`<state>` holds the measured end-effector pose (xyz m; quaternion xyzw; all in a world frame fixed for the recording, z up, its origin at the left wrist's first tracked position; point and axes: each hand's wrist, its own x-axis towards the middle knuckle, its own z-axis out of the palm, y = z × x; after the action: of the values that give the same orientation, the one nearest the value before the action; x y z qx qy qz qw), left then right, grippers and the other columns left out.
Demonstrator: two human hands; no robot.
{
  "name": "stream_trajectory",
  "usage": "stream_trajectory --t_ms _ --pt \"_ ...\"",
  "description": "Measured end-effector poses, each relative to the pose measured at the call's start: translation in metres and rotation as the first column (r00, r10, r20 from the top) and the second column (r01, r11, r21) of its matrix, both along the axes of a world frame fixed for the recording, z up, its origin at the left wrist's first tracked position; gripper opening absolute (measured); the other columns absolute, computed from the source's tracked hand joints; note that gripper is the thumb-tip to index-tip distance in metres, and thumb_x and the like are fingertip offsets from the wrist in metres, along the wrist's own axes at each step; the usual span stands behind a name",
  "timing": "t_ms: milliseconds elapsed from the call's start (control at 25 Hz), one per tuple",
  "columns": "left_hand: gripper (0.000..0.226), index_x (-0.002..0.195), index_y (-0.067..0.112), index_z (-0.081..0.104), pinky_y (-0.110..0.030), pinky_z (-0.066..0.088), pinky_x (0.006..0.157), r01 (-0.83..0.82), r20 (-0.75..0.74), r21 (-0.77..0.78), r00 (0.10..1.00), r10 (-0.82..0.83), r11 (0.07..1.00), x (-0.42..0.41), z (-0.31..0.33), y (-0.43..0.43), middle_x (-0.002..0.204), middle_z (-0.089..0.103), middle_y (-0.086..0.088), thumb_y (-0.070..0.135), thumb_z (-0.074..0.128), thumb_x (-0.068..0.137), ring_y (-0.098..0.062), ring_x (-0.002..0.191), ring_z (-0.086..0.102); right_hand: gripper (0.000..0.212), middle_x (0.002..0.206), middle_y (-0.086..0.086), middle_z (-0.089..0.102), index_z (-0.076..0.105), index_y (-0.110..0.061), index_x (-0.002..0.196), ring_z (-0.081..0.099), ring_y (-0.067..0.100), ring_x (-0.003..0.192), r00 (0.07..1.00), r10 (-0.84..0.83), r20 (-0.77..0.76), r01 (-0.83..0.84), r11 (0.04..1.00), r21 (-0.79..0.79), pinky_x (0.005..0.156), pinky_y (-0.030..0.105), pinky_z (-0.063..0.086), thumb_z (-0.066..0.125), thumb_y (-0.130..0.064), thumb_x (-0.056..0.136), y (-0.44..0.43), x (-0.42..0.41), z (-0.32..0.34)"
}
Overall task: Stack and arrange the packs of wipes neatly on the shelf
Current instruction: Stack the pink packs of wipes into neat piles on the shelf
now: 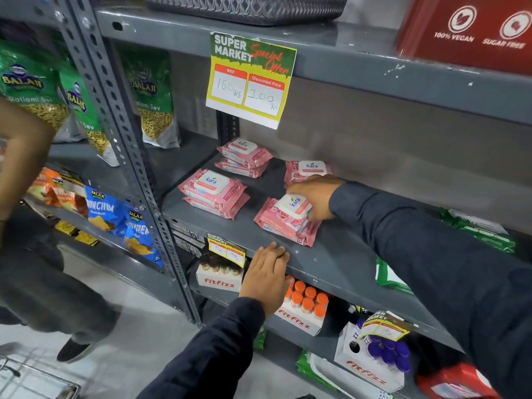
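Note:
Pink Kara wipes packs lie on the grey metal shelf [331,260] in four spots. A back-left stack [244,156] and a front-left stack [214,192] each hold two packs. A back-right pack [306,169] lies partly behind my right hand [315,197]. That hand grips the white lid end of the front-right pack [283,221], which lies skewed on the shelf and seems to rest on another pack. My left hand [266,276] lies flat on the shelf's front edge, fingers together, holding nothing.
Green packs [483,231] lie on the same shelf to the right. A price sign [249,79] hangs from the shelf above. Fitfizz bottle boxes [305,309] fill the shelf below. Snack bags [144,96] fill the left rack. Another person [26,254] stands at the left.

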<state>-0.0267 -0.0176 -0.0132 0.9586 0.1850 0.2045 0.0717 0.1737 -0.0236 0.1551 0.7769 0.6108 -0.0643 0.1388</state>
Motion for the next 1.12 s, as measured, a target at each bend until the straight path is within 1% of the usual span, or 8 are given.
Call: stream_trajectory --t_ms 80,160,280,480,600,880,1000,1120 --pt "0.047 0.124 0.001 0.053 -0.047 0.024 0.112 0.004 -0.003 -0.005 1.0 -0.004 1.0 0.0 0.0 0.0 0.132 0.054 -0.015 0.028 0.062 0.087 -0.033 0.131 0.04 0.082 0.13 -0.002 0.056 0.041 -0.034 0.132 0.054 0.026 0.113 0.999 -0.004 0.053 0.003 1.0 0.018 0.093 0.042 0.047 0.072 -0.055 0.06 -0.002 0.0 0.0" --pt "0.047 0.124 0.001 0.054 -0.048 0.025 0.112 0.008 -0.001 -0.005 1.0 -0.008 1.0 0.0 0.001 0.0 0.131 0.055 -0.016 0.027 0.062 0.086 -0.034 0.13 0.041 0.09 0.132 0.0 0.054 0.042 -0.033 0.132 0.052 0.029 0.116 0.991 -0.045 0.128 0.042 0.999 0.021 0.093 0.042 0.042 0.06 -0.076 0.056 -0.004 0.0 -0.003" --pt "0.047 0.126 0.0 0.052 -0.048 0.023 0.113 0.006 -0.002 -0.005 1.0 -0.006 1.0 0.0 0.002 -0.001 0.133 0.053 -0.016 0.028 0.06 0.088 -0.033 0.132 0.038 0.088 0.118 0.004 0.06 0.054 -0.029 0.116 0.055 0.029 0.104 0.972 -0.176 0.156 0.17 0.984 0.049 0.087 0.044 0.042 0.043 -0.091 0.053 -0.007 -0.005 -0.01" --pt "0.05 0.132 0.002 0.046 -0.045 0.016 0.116 0.008 -0.011 -0.014 1.0 -0.008 1.0 0.0 0.003 -0.002 0.139 0.047 -0.014 0.031 0.053 0.092 -0.03 0.137 0.03 0.092 0.12 0.007 0.058 0.054 -0.028 0.119 0.054 0.03 0.106 0.964 -0.225 0.138 0.212 0.972 0.103 0.093 0.049 0.042 0.039 -0.092 0.055 -0.006 -0.009 -0.018" --pt "0.05 0.132 0.001 0.046 -0.044 0.015 0.116 0.012 -0.004 -0.011 1.0 -0.012 1.0 0.0 0.002 -0.002 0.138 0.048 -0.014 0.031 0.054 0.092 -0.031 0.136 0.031 0.091 0.118 0.007 0.057 0.055 -0.027 0.117 0.054 0.03 0.105 0.96 -0.252 0.118 0.238 0.964 0.122 0.093 0.048 0.042 0.039 -0.092 0.055 -0.007 -0.011 -0.02" --pt "0.051 0.133 0.002 0.045 -0.043 0.012 0.117 0.017 -0.014 -0.025 1.0 -0.017 1.0 0.0 0.001 -0.001 0.14 0.046 -0.014 0.032 0.053 0.092 -0.03 0.137 0.029 0.095 0.124 0.008 0.055 0.051 -0.027 0.123 0.054 0.031 0.107 0.968 -0.229 0.104 0.214 0.967 0.142 0.093 0.047 0.044 0.04 -0.093 0.054 -0.007 -0.01 -0.023" --pt "0.05 0.131 0.002 0.048 -0.045 0.016 0.116 0.019 -0.008 -0.016 1.0 -0.019 1.0 0.0 0.002 -0.001 0.137 0.049 -0.014 0.031 0.056 0.091 -0.031 0.136 0.033 0.121 0.14 0.01 0.045 0.028 -0.022 0.142 0.048 0.032 0.121 0.964 -0.267 -0.006 0.264 0.951 0.163 0.095 0.046 0.044 0.043 -0.096 0.047 -0.009 -0.005 -0.023" --pt "0.05 0.13 0.003 0.048 -0.045 0.015 0.115 0.016 -0.007 -0.006 1.0 -0.016 1.0 -0.001 0.002 -0.002 0.137 0.049 -0.014 0.031 0.056 0.091 -0.031 0.136 0.033 0.141 0.153 0.007 0.032 0.007 -0.018 0.15 0.04 0.028 0.132 0.9 -0.285 -0.331 0.34 0.932 0.123 0.105 0.042 0.039 0.06 -0.09 0.041 -0.019 0.007 -0.025"
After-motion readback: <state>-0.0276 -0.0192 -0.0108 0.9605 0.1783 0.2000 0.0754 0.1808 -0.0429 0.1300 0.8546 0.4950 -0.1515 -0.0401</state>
